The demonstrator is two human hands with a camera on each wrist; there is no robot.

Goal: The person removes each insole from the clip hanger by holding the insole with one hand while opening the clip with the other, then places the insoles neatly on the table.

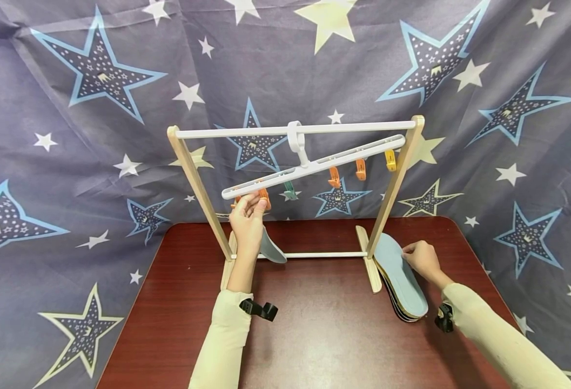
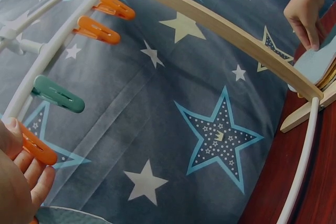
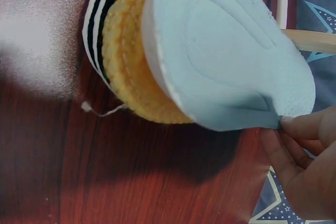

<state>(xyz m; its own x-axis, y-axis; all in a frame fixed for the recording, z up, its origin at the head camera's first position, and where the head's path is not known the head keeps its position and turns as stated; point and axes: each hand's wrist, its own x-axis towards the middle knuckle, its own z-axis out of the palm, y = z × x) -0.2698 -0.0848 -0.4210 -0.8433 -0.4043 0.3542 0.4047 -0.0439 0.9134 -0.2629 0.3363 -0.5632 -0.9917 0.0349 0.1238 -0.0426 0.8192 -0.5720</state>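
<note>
My left hand (image 1: 247, 224) pinches an orange clip (image 1: 265, 199) at the lower, left end of a tilted white clip hanger (image 1: 314, 166). Below that hand hangs a grey-blue insole (image 1: 273, 249); its upper end is hidden behind the fingers. On the table's right, my right hand (image 1: 422, 260) pinches the side edge of a light blue insole (image 1: 402, 275). This insole tops a stack; the right wrist view shows its edge bent up at the fingertips, with a yellow fuzzy insole (image 3: 136, 72) and black-and-white layers (image 3: 94, 30) underneath.
The hanger hooks over the white top bar (image 1: 236, 132) of a wooden-sided rack. A green clip (image 1: 290, 190), two more orange clips (image 1: 360, 169) and a yellow clip (image 1: 390, 160) hang along it. The rack's right foot (image 1: 369, 259) stands beside the stack on the red-brown table (image 1: 314, 324). Star-patterned cloth surrounds the table.
</note>
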